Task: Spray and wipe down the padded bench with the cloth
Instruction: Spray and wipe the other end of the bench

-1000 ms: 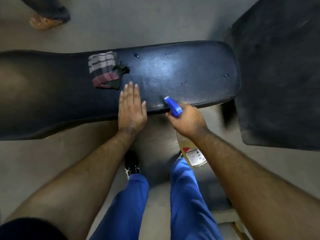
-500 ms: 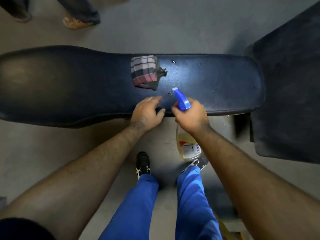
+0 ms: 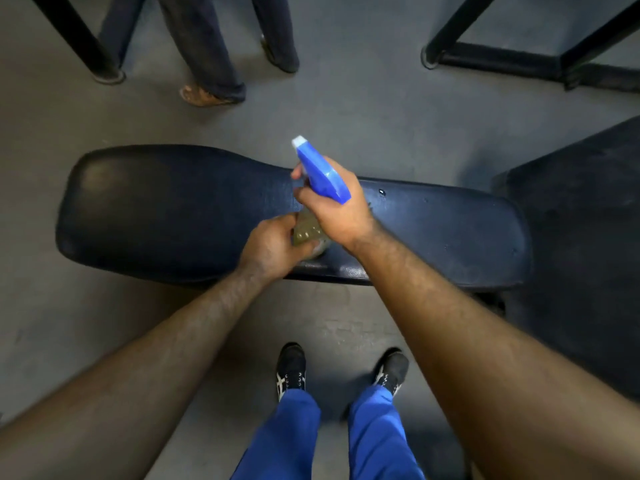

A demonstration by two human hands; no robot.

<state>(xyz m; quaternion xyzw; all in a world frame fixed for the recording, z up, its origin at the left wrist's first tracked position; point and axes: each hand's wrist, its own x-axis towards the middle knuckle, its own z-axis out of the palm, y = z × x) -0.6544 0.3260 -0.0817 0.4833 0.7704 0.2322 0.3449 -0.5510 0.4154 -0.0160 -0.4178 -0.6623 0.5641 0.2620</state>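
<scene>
Both hands (image 3: 304, 226) around blue-triggered spray bottle (image 3: 323, 178) over smooth padded bench (image 3: 166, 209)

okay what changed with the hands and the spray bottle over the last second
The right hand lifted the spray bottle from below the bench edge to above the padded bench, nozzle pointing away. The left hand left the pad and took hold of the bottle's body. The cloth is now out of sight. The right-hand grip stayed as it was.

I see a bystander's legs (image 3: 207, 46) beyond my black shoes (image 3: 291, 370), black frame legs (image 3: 519, 60) far right of them.
</scene>
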